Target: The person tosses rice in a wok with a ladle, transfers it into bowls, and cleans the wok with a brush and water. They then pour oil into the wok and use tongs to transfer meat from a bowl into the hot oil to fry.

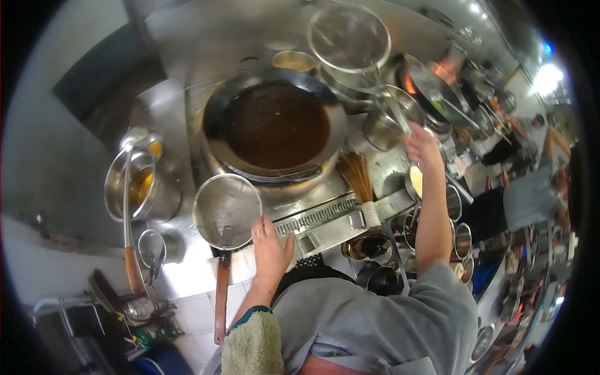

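Observation:
My right hand (422, 147) is closed round the handle of a large round mesh strainer (349, 37), whose head is over a pot behind the wok. Beside the rim of a second strainer (226, 209) with a wooden handle, my left hand (271, 245) has its fingers spread, the fingertips close to the rim; whether they touch it is unclear. A wide wok (278, 125) of dark liquid sits on the stove in front of me. Between the wok and my right forearm lies a bamboo brush (356, 177).
A metal pot (164, 195) with yellowish contents and a wooden-handled ladle stand at the left. Another metal pot (382, 130) is right of the wok. Flames rise near a second wok (431, 90). Two people (531, 187) are at the far right.

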A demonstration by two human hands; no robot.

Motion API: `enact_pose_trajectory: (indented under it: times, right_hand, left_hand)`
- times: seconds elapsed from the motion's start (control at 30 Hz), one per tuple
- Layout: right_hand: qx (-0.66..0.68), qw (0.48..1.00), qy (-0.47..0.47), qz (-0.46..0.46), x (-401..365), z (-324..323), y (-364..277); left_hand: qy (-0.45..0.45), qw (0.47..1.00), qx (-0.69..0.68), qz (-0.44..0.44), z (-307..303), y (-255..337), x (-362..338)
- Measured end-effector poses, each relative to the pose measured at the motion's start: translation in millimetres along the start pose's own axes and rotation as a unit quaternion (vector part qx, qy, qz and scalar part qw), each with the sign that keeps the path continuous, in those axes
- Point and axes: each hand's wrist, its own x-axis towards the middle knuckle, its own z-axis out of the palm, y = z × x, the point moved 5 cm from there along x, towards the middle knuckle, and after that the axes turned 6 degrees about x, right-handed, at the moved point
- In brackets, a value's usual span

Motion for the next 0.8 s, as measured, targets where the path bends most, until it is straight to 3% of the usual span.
enact_pose_trajectory:
  times: [0.1, 0.17, 0.23, 0.3, 0.33, 0.37, 0.43, 0.47, 0.5, 0.57, 0.6, 0.63, 0.67, 0.7, 0.77, 0.8]
  right_hand:
    - [0.239, 0.969, 0.049, 0.038, -47.1, -93.5, 40.5]
    - [0.350, 0.934, 0.020, 0.061, -60.3, -133.7, 55.4]
    - [0.332, 0.940, 0.040, 0.065, -72.6, -161.1, 52.7]
    - [0.306, 0.947, 0.061, 0.079, -76.8, -177.6, 55.1]
    - [0.312, 0.942, 0.083, 0.087, -74.8, -185.5, 59.4]
    - [0.350, 0.933, 0.019, 0.079, -66.9, -197.8, 69.0]
    - [0.476, 0.864, -0.054, 0.156, -58.1, -217.5, 92.7]
    - [0.527, 0.836, -0.066, 0.136, -68.2, -214.3, 84.3]
    - [0.533, 0.844, 0.001, 0.055, -83.1, -208.3, 73.3]
    - [0.570, 0.819, 0.048, 0.045, -117.0, -204.1, 75.1]
    - [0.564, 0.824, -0.050, -0.034, -134.8, -195.7, 76.9]
    - [0.563, 0.824, -0.039, -0.055, -164.6, -176.7, 70.9]
    - [0.546, 0.832, 0.093, -0.009, -192.2, -165.9, 76.7]
    - [0.491, 0.871, 0.022, -0.019, -214.0, -171.3, 108.2]
    - [0.390, 0.913, 0.117, -0.006, -299.8, -139.8, 100.2]
    - [0.391, 0.915, 0.100, -0.003, -329.5, -129.6, 117.6]
  left_hand:
    - [0.082, 0.986, -0.022, 0.143, -21.4, 69.2, 55.9]
    - [0.069, 0.977, -0.002, 0.201, -1.2, 93.3, 90.5]
    - [-0.023, 0.980, 0.106, 0.165, 22.0, 98.2, 107.8]
    - [-0.020, 0.989, 0.032, 0.142, 34.0, 98.3, 121.5]
    - [-0.003, 0.986, 0.067, 0.155, 38.8, 100.7, 125.3]
    - [0.013, 0.980, 0.100, 0.169, 43.7, 104.2, 126.9]
    - [0.010, 0.986, 0.137, 0.092, 48.4, 98.1, 127.4]
    - [0.023, 0.986, 0.149, 0.077, 48.4, 96.9, 126.7]
    - [0.037, 0.984, 0.158, 0.068, 49.5, 97.4, 129.3]
    - [0.064, 0.978, 0.177, 0.088, 42.5, 89.5, 128.1]
    - [0.022, 0.977, 0.203, 0.066, 25.8, 102.4, 123.2]
    - [0.070, 0.989, 0.107, 0.073, 13.5, 113.5, 111.2]
    - [-0.012, 0.994, 0.092, 0.064, 3.6, 134.3, 104.0]
    - [-0.049, 0.998, 0.024, 0.043, 5.9, 135.8, 99.3]
    - [-0.039, 0.988, 0.106, 0.106, 11.6, 123.4, 100.6]
    - [-0.007, 0.962, 0.156, 0.225, 24.6, 100.8, 119.4]
